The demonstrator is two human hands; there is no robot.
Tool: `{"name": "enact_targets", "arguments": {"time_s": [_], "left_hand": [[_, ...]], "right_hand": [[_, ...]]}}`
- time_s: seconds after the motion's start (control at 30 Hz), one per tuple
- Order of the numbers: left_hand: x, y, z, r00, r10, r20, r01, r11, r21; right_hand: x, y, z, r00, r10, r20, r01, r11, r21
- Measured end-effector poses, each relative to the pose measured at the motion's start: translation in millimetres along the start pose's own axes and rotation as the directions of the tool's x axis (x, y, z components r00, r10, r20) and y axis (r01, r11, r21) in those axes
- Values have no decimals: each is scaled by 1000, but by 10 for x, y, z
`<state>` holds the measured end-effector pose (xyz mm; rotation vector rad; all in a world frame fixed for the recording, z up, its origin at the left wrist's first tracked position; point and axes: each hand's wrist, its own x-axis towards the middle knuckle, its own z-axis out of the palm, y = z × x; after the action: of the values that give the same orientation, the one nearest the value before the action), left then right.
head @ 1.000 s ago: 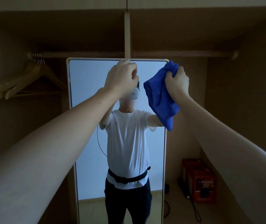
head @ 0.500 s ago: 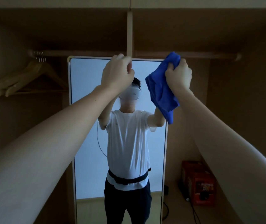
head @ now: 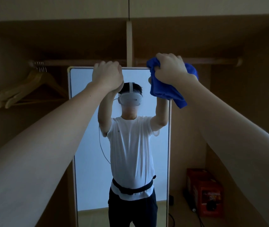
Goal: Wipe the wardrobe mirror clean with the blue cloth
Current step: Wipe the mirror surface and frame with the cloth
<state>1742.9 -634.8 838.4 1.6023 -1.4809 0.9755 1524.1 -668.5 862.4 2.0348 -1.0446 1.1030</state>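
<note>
Left hand [head: 108, 75] curled over top edge of wardrobe mirror [head: 88, 128], gripping the frame. Right hand [head: 171, 69] clenched around bunched blue cloth [head: 164, 90], at mirror's upper right corner; cloth hangs down over the glass and right frame edge. Wooden hangers [head: 27, 89] on rail at left. Red boxes [head: 207, 192] on wardrobe floor, lower right.

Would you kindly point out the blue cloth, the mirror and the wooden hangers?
blue cloth [head: 163, 89], head view, hanging folds below the hand.
mirror [head: 88, 128], head view, bare glass, left side.
wooden hangers [head: 32, 89], head view, shoulder arm.
</note>
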Motion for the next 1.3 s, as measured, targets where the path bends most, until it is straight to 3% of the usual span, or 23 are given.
{"name": "enact_targets", "arguments": {"time_s": [0.2, 0.33, 0.5, 0.63, 0.77, 0.87, 1.03, 1.13, 1.3], "left_hand": [[-21, -11, 45, 1000, 13, -28, -13, 1000, 12], [-56, -91, 47, 996, 53, -70, -52, 999, 17], [-17, -115, -2, 999, 44, -4, -44, 999, 4], [32, -57, -30, 998, 12, 66, -14, 1000, 28], [20, -43, -34, 997, -8, 71, 5, 999, 44], [11, -67, -22, 998, -4, 59, 4, 1000, 2], [8, -61, -20, 998, -12, 63, 10, 1000, 27], [14, -27, -12, 997, -28, 76, 25, 999, 39], [1, -48, -11, 997, -32, 63, 30, 999, 36]], "right_hand": [[184, -448, 62, 993, -84, 79, 78, 994, 74], [76, -323, 87, 998, -62, 3, 61, 990, 125], [39, -228, 108, 993, 100, -61, -93, 989, 113], [119, -522, 115, 965, 262, -23, -261, 963, 64], [71, -668, 250, 980, 125, -154, -119, 992, 53], [2, -364, 184, 992, 18, -125, -14, 999, 35], [-27, -251, 184, 960, 206, -188, -202, 979, 42], [66, -565, 199, 943, 308, -128, -307, 951, 32], [13, -596, 261, 967, 177, -182, -177, 984, 20]]}}
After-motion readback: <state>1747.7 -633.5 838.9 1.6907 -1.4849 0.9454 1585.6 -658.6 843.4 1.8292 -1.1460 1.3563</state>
